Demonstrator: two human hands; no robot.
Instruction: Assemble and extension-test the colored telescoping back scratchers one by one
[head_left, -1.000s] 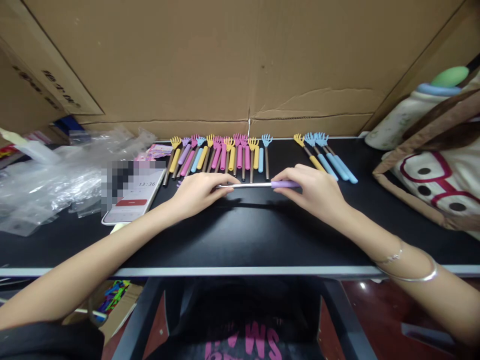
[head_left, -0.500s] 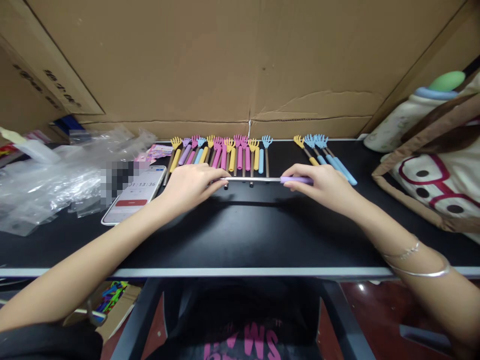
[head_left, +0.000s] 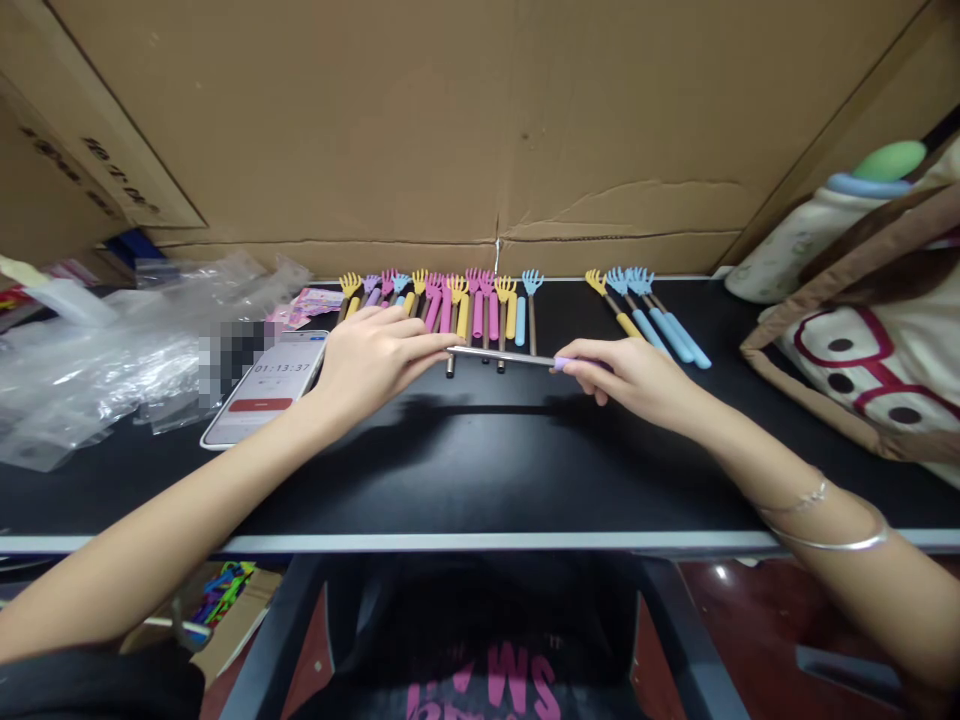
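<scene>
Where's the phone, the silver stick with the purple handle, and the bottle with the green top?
Phone [head_left: 264, 392]: head view, on its screen.
Silver stick [head_left: 510, 355]: head view, on its metal shaft.
Bottle [head_left: 796, 235]: head view, on its white side.

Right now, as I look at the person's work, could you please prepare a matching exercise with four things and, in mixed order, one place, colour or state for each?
Things
1. Left hand
2. Right hand
3. Phone
4. Bottle

Descriptions
A. White, with blue and green at the top
B. Gripping the purple sleeve
C. Screen reads 01:13:37
D. At the metal rod

Pairs: 1-D, 2-B, 3-C, 4-A
</scene>
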